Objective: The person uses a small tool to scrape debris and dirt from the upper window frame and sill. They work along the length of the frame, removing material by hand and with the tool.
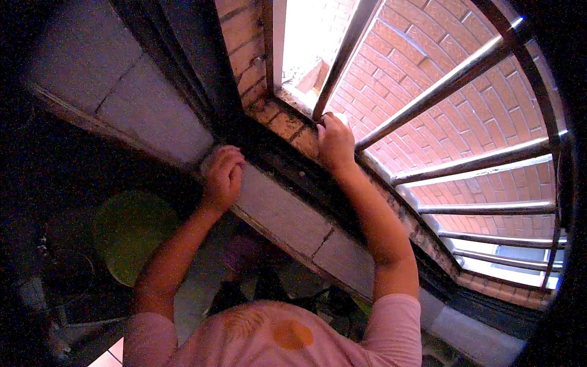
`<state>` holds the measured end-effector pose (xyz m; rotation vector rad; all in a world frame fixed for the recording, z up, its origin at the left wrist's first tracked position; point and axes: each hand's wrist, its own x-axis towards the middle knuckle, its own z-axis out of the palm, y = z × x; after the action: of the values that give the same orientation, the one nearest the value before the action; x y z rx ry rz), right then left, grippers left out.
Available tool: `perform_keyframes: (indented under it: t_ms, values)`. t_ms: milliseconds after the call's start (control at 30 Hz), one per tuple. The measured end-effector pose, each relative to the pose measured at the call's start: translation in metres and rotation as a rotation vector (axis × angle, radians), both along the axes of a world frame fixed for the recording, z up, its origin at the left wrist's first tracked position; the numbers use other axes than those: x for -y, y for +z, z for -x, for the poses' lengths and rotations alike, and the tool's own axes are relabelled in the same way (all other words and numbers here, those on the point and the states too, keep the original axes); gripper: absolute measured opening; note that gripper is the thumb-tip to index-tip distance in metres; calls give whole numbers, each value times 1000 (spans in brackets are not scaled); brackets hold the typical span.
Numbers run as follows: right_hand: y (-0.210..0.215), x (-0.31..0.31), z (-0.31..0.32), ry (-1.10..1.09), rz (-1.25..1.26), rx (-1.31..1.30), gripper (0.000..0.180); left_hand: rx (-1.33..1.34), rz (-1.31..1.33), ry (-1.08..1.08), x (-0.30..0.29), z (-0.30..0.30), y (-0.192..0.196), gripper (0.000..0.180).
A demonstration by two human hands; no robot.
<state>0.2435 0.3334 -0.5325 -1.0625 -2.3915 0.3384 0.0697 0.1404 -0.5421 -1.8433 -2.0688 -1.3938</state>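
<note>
My left hand (224, 177) rests on the grey tiled sill (284, 211), its fingers curled together; anything beneath them is hidden. Farther out, my right hand (335, 142) reaches across the dark window track (293, 168) to the outer brick ledge (282, 122). Its fingers are bent in at the foot of a metal window bar (342, 61). A small bright white patch shows beside those fingers, and I cannot make out whether it is an object or glare. Whatever the right fingers grip is hidden.
Several metal bars (477, 160) fan out at the right, with a brick wall (422, 79) beyond. A dark window frame (177, 67) stands at the upper left. Below the sill, a round green object (131, 235) sits in shadow at the left.
</note>
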Motion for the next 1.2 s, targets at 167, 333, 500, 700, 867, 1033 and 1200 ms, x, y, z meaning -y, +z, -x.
perform_keyframes:
  t_ms: [167, 333, 500, 700, 867, 1033, 1200]
  values:
    - [29, 16, -24, 210, 384, -216, 16, 92, -31, -24, 1, -3, 8, 7]
    - [60, 35, -49, 670, 151, 172, 30, 43, -44, -11, 3, 0, -1, 7]
    - [61, 44, -54, 677, 7, 395, 46, -2, -33, -9, 0, 0, -6, 7]
    - [62, 42, -62, 740, 0, 632, 43, -2, -58, -40, -1, 5, -12, 7]
    - [68, 45, -94, 768, -55, 598, 38, -5, -66, -20, -1, 4, -8, 8]
    - [65, 48, -92, 748, -160, 595, 35, -45, -45, -14, -4, 2, -1, 7]
    - [60, 39, -87, 834, -214, 581, 33, -28, -17, -25, -4, 3, 2, 6]
